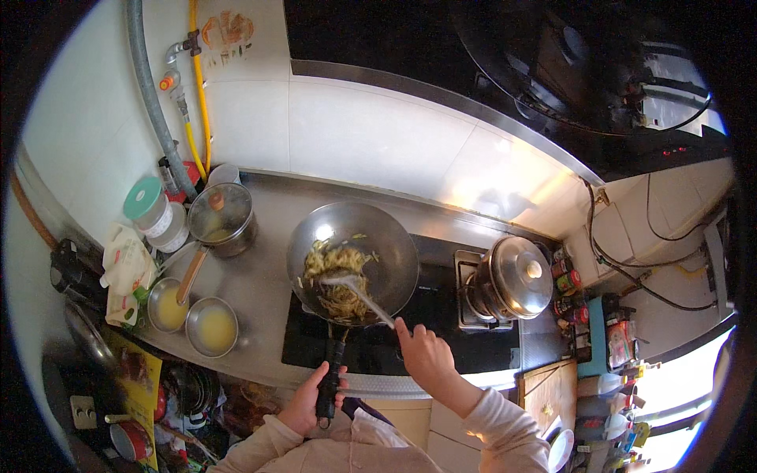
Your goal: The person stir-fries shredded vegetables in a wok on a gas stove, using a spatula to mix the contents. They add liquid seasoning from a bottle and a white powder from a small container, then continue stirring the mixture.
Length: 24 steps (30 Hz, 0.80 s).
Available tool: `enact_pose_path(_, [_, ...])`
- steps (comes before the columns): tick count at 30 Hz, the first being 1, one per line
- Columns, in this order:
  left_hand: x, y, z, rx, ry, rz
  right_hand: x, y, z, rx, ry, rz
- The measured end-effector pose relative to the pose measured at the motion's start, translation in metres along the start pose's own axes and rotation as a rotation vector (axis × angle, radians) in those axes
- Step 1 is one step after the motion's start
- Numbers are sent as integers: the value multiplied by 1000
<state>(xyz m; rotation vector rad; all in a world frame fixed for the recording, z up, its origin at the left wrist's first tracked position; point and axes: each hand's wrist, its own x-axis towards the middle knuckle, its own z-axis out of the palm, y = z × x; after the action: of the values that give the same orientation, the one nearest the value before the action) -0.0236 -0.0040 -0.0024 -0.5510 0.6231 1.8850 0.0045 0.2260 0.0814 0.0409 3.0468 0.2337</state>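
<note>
A round-bottomed wok (393, 266) sits over the left side of the black gas hob (437, 349). My left hand (307, 399) is wrapped around the wok's black handle (331, 384). In my right hand (427, 358) is a metal spatula (372, 304), its blade down among the food. Shredded food (340, 263), pale yellow-green at the top and browner below, lies in the left half of the wok. Part of the spatula's blade is hidden in the food.
A lidded steel pot (520, 278) stands on the right burner. To the left are two metal bowls of yellow liquid, one nearer (211, 328) and one farther (170, 304), plus a glass-lidded saucepan (222, 219). A range hood (414, 35) overhangs the back. Seasoning jars (568, 282) line the right wall.
</note>
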Motion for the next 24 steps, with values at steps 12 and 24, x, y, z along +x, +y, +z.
enact_pose_path(12, [7, -5, -12, -49, -65, 7, -19, -5, -26, -112, -17, 6])
enact_pose_path(24, [3, -1, -5, -1, -58, 34, 4, 21, -57, -53, -48, -27])
